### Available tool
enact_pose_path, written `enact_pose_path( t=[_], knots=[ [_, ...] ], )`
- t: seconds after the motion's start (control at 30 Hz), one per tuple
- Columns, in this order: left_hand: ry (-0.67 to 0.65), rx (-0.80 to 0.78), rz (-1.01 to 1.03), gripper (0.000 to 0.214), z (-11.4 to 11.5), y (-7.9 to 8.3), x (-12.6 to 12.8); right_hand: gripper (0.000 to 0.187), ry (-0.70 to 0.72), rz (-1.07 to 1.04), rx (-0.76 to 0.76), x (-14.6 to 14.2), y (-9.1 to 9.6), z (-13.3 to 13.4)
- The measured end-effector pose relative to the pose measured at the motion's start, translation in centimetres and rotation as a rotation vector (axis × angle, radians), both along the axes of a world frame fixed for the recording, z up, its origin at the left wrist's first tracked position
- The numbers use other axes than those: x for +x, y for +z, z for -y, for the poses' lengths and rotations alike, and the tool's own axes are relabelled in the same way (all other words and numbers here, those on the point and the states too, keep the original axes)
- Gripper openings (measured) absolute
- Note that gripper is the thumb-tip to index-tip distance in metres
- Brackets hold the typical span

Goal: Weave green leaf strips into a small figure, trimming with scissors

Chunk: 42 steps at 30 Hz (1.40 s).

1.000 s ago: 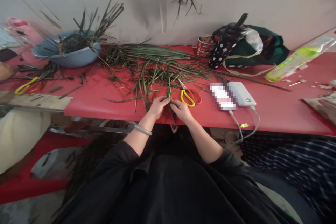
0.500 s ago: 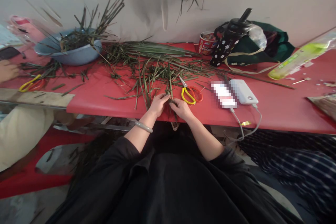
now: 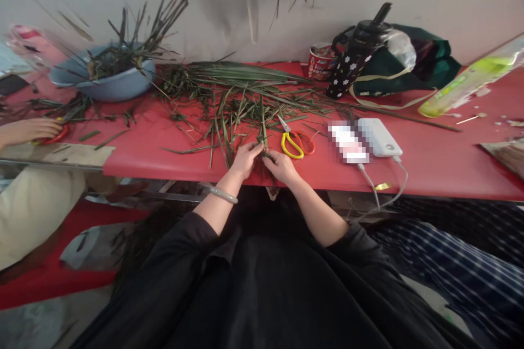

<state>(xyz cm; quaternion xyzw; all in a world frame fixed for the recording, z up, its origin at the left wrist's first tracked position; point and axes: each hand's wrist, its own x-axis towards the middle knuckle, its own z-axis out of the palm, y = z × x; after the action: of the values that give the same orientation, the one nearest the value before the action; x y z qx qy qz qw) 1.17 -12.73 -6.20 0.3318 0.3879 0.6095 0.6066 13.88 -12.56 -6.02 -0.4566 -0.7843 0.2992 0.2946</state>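
Observation:
Both my hands meet at the front edge of the red table. My left hand (image 3: 247, 158), with a pale bangle behind the wrist, pinches a small piece of woven green leaf strips (image 3: 264, 147). From the other side my right hand (image 3: 282, 166) has its thumb and fingers closed on the same leaf piece. A long strip sticks up out of it and thin ends hang below; its exact shape is partly hidden by my fingers. Just right of my hands lie scissors (image 3: 292, 144) with one yellow and one red handle. Loose leaf strips (image 3: 233, 114) are heaped behind.
At left a co-worker's hand (image 3: 35, 130) rests on another pair of scissors. A blue basin (image 3: 118, 87) holds more leaves. To the right are a phone (image 3: 349, 143), a white power bank (image 3: 380, 139) with cables, a black flowered tumbler (image 3: 352, 60) and a red tub (image 3: 320, 62).
The co-worker's hand at left has reached rightward onto the second pair of scissors. My hands stay almost in place on the leaf piece. The whole view has shifted slightly.

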Motion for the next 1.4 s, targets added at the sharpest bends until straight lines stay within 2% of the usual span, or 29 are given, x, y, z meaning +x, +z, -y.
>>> enact_pose_path(
  t=[0.27, 0.5, 0.87, 1.4],
  knots=[
    [-0.041, 0.034, -0.003, 0.013, 0.23, -0.03, -0.10, 0.031, 0.009, -0.238, -0.081, 0.26, 0.03, -0.09],
    [-0.026, 0.068, -0.101, 0.015, 0.07, -0.59, -0.04, 0.023, -0.015, -0.141, -0.058, 0.15, -0.12, -0.19],
    [-0.001, 0.040, -0.075, 0.014, 0.11, -0.60, -0.06, 0.022, -0.019, -0.113, -0.071, 0.11, 0.57, 0.07],
    [0.050, 0.020, -0.088, 0.014, 0.01, -0.85, 0.00, 0.022, 0.013, -0.058, 0.000, -0.03, -0.07, -0.15]
  ],
)
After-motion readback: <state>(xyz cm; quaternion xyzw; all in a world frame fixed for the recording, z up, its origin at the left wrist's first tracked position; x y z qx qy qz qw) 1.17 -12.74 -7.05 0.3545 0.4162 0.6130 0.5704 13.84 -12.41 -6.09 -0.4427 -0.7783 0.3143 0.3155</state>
